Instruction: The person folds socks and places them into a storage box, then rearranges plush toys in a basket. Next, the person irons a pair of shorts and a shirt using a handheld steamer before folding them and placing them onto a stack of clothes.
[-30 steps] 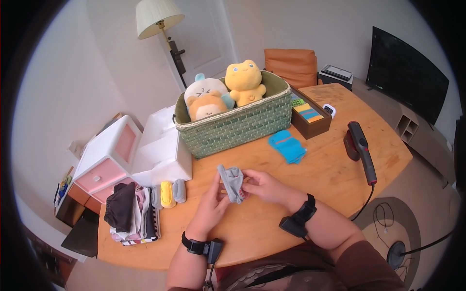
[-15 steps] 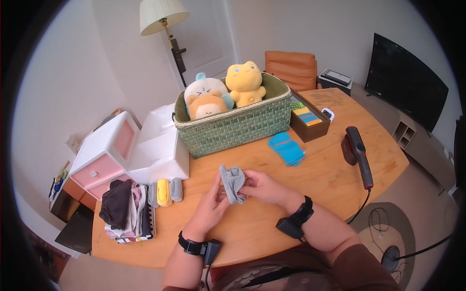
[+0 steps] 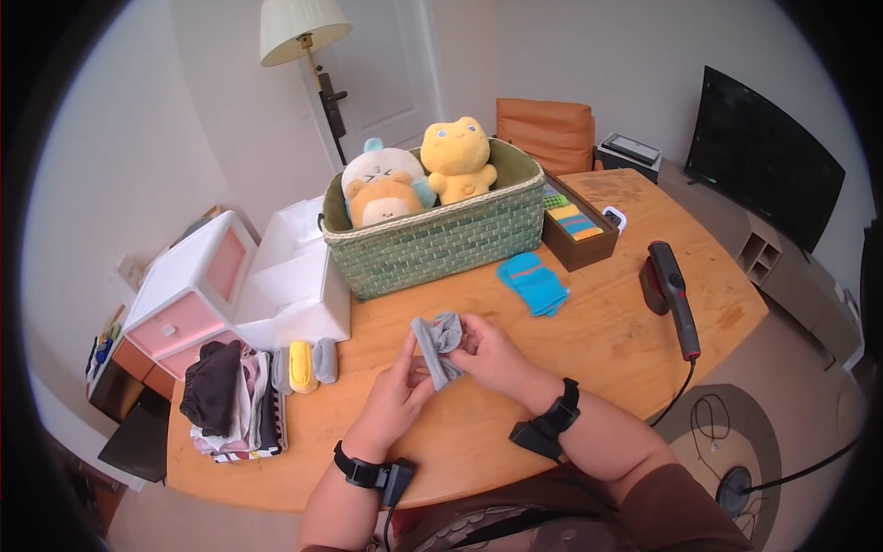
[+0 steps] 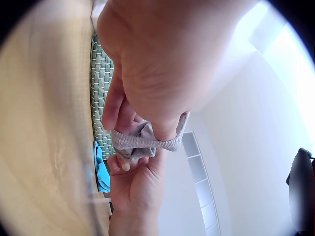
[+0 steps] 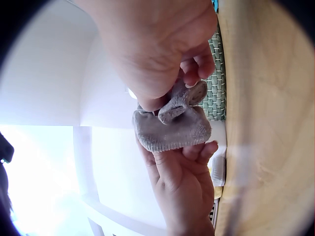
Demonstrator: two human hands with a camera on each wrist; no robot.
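A grey sock [image 3: 436,346] is held above the table's front part between both hands. My left hand [image 3: 394,397] grips the ribbed cuff, with the thumb inside its opening in the left wrist view. My right hand [image 3: 497,357] pinches the bunched part of the sock [image 5: 172,130] from the other side. In the right wrist view, a rolled end of the fabric stands out of the cuff near the right fingers [image 5: 194,73]. Some fingertips are hidden by the fabric.
Behind the hands stands a green basket [image 3: 441,244] of plush toys. Blue socks [image 3: 535,285], a brown box [image 3: 584,248] and a black handheld appliance [image 3: 671,294] lie rightward. At left are rolled socks [image 3: 302,366], stacked clothes [image 3: 235,405], a white bin [image 3: 308,308] and pink-fronted drawers [image 3: 175,327].
The grey fabric has shifted shape between the fingers, its bunched part now more rolled. Both hands keep their hold on it. The head view has shifted slightly.
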